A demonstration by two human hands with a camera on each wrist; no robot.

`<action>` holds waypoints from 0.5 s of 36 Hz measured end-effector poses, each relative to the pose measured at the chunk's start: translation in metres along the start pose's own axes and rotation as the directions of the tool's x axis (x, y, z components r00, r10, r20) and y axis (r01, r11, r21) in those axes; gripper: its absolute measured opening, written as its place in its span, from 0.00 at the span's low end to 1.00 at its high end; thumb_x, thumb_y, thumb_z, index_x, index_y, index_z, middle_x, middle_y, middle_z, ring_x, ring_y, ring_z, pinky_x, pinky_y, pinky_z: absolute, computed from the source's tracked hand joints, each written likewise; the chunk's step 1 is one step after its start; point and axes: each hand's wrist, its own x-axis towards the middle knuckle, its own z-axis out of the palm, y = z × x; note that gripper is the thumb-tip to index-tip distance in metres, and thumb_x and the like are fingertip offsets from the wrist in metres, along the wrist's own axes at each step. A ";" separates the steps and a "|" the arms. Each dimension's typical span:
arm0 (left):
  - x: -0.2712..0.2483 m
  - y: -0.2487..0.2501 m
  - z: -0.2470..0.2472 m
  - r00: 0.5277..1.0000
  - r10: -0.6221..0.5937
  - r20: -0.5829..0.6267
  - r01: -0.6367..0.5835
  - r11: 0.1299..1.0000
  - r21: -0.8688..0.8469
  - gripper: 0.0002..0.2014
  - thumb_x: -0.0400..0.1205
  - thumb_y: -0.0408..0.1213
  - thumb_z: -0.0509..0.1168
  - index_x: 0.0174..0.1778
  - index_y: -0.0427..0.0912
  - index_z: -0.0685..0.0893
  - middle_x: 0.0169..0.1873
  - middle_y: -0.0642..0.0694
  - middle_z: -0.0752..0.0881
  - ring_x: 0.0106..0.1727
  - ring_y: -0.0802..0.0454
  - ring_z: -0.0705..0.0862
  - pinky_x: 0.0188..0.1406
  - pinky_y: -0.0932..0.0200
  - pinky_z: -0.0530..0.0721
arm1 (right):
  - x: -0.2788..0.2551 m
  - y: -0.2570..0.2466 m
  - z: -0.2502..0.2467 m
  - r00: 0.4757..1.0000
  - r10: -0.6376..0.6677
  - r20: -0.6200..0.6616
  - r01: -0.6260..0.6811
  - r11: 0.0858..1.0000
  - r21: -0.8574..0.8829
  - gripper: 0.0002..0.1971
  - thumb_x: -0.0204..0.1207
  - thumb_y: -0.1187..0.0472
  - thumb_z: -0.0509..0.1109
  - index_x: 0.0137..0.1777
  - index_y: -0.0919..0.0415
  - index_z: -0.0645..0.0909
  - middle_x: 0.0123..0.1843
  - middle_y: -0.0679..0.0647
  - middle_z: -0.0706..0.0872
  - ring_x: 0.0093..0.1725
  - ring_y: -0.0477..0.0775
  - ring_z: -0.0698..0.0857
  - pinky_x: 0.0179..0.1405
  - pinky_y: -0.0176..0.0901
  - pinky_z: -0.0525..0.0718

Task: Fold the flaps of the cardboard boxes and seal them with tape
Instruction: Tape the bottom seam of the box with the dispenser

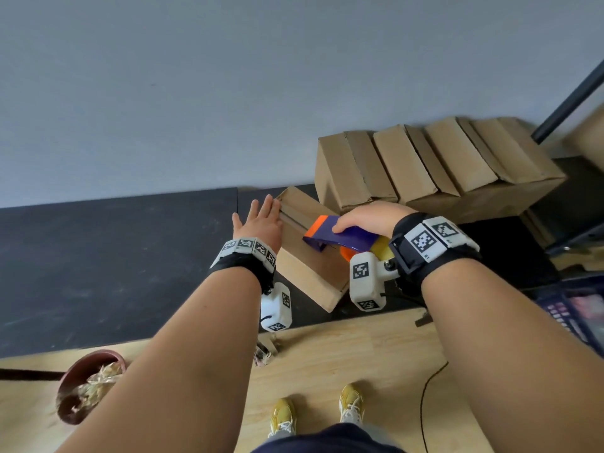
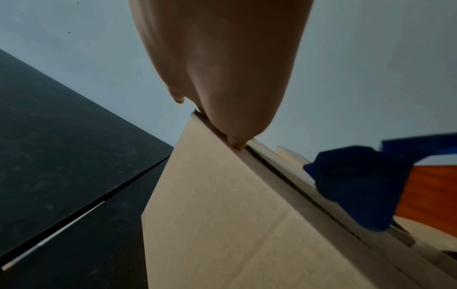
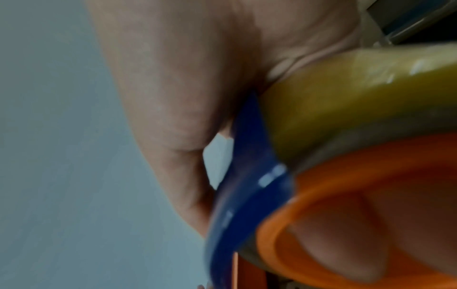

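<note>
A brown cardboard box [image 1: 309, 273] stands tilted on the black table [image 1: 114, 256], its top flaps folded down with a dark seam between them. My left hand [image 1: 261, 220] lies with straight fingers against the box's upper left edge; in the left wrist view the fingertips [image 2: 236, 143] press at the seam of the box [image 2: 222, 215]. My right hand [image 1: 369, 219] grips a blue and orange tape dispenser [image 1: 340, 238] on top of the box. In the right wrist view, my right hand [image 3: 185, 97] wraps the dispenser's blue frame [image 3: 247, 176], yellowish tape roll [image 3: 346, 107] and orange hub [image 3: 309, 205].
A row of several closed cardboard boxes [image 1: 425, 168] leans at the back right against the grey wall. A black pole [image 1: 572, 99] slants at the far right. A reddish pot of dry plant matter [image 1: 88, 384] and a thin cable [image 1: 425, 403] lie on the wooden floor.
</note>
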 end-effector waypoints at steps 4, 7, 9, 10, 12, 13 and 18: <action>-0.002 0.002 0.000 1.000 -0.007 -0.006 0.007 1.000 0.027 0.27 0.89 0.38 0.40 0.85 0.50 0.39 0.84 0.54 0.37 0.84 0.48 0.36 0.79 0.30 0.41 | -0.004 0.005 0.004 0.999 0.027 -0.035 -0.024 0.996 0.090 0.17 0.78 0.46 0.70 0.56 0.59 0.77 0.49 0.54 0.83 0.44 0.51 0.83 0.39 0.39 0.76; -0.004 0.004 0.003 0.999 -0.026 -0.044 0.027 0.999 0.039 0.27 0.89 0.39 0.39 0.85 0.50 0.39 0.84 0.53 0.38 0.84 0.46 0.38 0.80 0.31 0.43 | -0.003 0.012 0.014 0.992 0.071 -0.109 -0.049 0.980 0.190 0.19 0.73 0.44 0.75 0.50 0.59 0.81 0.49 0.55 0.88 0.48 0.55 0.88 0.46 0.44 0.82; -0.004 0.006 0.005 0.995 -0.021 -0.096 0.025 0.999 0.041 0.27 0.89 0.39 0.39 0.85 0.48 0.40 0.84 0.53 0.39 0.84 0.47 0.39 0.81 0.34 0.45 | -0.001 0.016 0.018 0.989 0.083 -0.126 -0.050 0.968 0.246 0.23 0.70 0.43 0.77 0.55 0.61 0.83 0.50 0.57 0.90 0.49 0.57 0.89 0.55 0.48 0.86; -0.005 0.007 0.007 0.990 0.003 -0.142 0.006 0.998 0.064 0.27 0.89 0.38 0.40 0.85 0.46 0.41 0.84 0.52 0.40 0.85 0.47 0.40 0.81 0.37 0.46 | -0.001 0.018 0.019 0.988 0.086 -0.131 -0.049 0.965 0.259 0.25 0.69 0.42 0.77 0.56 0.62 0.84 0.50 0.58 0.90 0.49 0.58 0.90 0.58 0.50 0.86; -0.006 0.010 0.012 0.968 0.096 -0.232 -0.072 0.991 0.110 0.30 0.86 0.31 0.45 0.85 0.43 0.45 0.85 0.49 0.44 0.85 0.45 0.44 0.82 0.40 0.48 | -0.002 0.020 0.018 0.989 0.077 -0.129 -0.039 0.962 0.271 0.24 0.70 0.41 0.76 0.54 0.62 0.84 0.47 0.58 0.92 0.46 0.56 0.91 0.55 0.48 0.87; -0.006 0.012 0.015 0.955 0.147 -0.256 -0.122 0.986 0.110 0.31 0.85 0.29 0.47 0.85 0.43 0.48 0.85 0.49 0.46 0.85 0.45 0.46 0.82 0.41 0.49 | -0.003 0.021 0.017 0.990 0.072 -0.121 -0.035 0.958 0.285 0.23 0.71 0.41 0.75 0.52 0.62 0.85 0.43 0.57 0.92 0.42 0.54 0.91 0.48 0.45 0.88; -0.009 0.024 0.027 0.967 0.171 -0.190 -0.171 0.985 0.017 0.26 0.89 0.37 0.44 0.85 0.46 0.49 0.85 0.50 0.48 0.85 0.48 0.44 0.83 0.46 0.45 | -0.002 0.025 0.012 0.995 0.031 -0.094 -0.004 0.963 0.271 0.25 0.73 0.38 0.73 0.50 0.62 0.87 0.35 0.55 0.92 0.37 0.49 0.91 0.38 0.38 0.80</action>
